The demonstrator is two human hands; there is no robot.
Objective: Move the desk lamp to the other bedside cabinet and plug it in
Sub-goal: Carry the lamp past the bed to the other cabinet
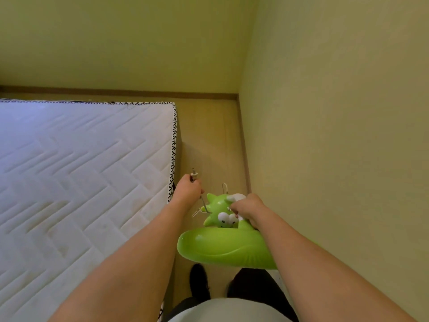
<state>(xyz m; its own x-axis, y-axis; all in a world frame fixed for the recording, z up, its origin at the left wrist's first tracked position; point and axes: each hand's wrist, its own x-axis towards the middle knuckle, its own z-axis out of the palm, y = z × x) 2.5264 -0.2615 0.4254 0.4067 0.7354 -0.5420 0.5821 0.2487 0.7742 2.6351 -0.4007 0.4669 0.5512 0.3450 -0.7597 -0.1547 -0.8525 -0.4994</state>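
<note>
Between the bare mattress (pixel 81 170) and the side wall (pixel 336 159), a person stands on a narrow strip of wooden floor (pixel 209 135) with both arms stretched forward and down. Clamped in the fingers of the right hand (pixel 247 209) is the upper part of the desk lamp (pixel 220 242), a glossy green toy-like thing with a spiky cartoon figure just beyond and left of the knuckles and a broad, rounded green piece hanging below the wrist, nearer the body. The left hand (pixel 188 188) is closed around the lamp's cord, and the plug (pixel 194 175) sticks out past the fingertips with its prongs pointing away from the person; the cord (pixel 204 206) sags in a short loop from that fist across to the lamp. Holding the plug apart in its own hand likely keeps the cord from dragging on the floor or tangling underfoot, and keeps the plug ready for a socket. Neither bedside cabinet nor any outlet shows, so the lamp is judged to be in transit, carried along the bed's side. Dark shoes (pixel 198 281) show below the lamp, close to the mattress edge.
</note>
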